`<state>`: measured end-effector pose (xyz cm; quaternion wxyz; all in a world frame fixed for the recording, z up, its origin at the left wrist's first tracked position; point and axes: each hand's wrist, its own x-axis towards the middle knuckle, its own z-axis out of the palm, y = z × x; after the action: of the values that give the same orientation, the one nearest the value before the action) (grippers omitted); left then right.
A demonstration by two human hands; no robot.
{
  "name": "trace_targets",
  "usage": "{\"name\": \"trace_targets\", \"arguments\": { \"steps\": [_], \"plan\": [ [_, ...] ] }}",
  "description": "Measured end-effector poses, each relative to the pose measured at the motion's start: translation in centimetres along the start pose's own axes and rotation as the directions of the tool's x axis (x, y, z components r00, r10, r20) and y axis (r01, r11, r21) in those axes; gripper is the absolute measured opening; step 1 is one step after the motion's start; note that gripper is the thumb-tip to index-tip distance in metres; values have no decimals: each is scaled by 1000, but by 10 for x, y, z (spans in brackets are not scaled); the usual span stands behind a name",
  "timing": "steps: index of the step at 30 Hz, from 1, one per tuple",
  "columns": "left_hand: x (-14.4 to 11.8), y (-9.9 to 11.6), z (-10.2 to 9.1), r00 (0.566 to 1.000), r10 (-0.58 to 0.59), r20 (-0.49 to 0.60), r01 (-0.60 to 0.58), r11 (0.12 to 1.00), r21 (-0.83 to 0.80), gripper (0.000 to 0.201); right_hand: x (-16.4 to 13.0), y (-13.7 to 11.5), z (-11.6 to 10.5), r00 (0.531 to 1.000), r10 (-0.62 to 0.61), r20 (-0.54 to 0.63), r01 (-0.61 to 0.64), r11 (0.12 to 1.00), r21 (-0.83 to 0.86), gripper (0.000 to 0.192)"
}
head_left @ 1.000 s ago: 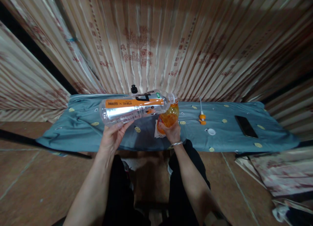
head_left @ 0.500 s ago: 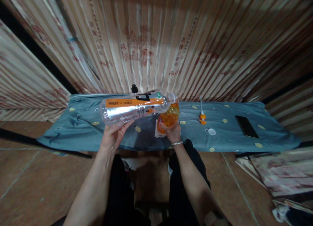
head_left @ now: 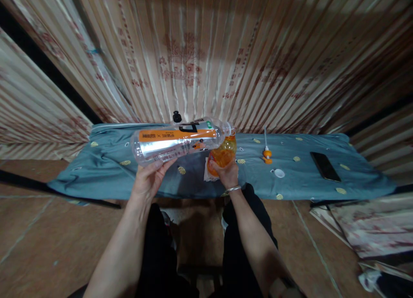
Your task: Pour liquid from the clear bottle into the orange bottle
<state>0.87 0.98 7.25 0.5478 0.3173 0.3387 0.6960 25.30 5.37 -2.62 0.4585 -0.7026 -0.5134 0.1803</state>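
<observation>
My left hand [head_left: 154, 173] is closed around the lower part of a clear plastic bottle [head_left: 177, 139] with an orange and silver label. This bottle lies nearly level in the air, its open neck pointing right over the mouth of an orange bottle [head_left: 226, 151]. Around the orange bottle my right hand [head_left: 227, 173] is wrapped, keeping it upright on a folded pale cloth [head_left: 208, 174]. The clear bottle's neck hides the orange bottle's mouth. Whether liquid runs between them I cannot tell. An orange pump top [head_left: 267, 155] with a pale tube lies to the right.
A teal patterned cloth [head_left: 103, 160] covers the narrow table. On it are a white round cap [head_left: 279, 173] and a black phone [head_left: 325, 166] at the right. Behind the clear bottle is a small black cap [head_left: 177, 116]. A pleated curtain [head_left: 193, 53] hangs at the back.
</observation>
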Motion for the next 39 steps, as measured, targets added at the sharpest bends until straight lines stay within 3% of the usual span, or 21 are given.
{"name": "trace_targets", "arguments": {
  "steps": [10, 39],
  "plan": [
    [1, -1, 0, 1000, -11, -13, 11, 1000, -3, 85, 0, -2, 1, 1000, 4, -4, -4, 999, -33, 74],
    [2, -2, -2, 1000, -1, -22, 0, 1000, -15, 78, 0, -8, -3, 1000, 20, 20, -19, 1000, -13, 77]
  ]
}}
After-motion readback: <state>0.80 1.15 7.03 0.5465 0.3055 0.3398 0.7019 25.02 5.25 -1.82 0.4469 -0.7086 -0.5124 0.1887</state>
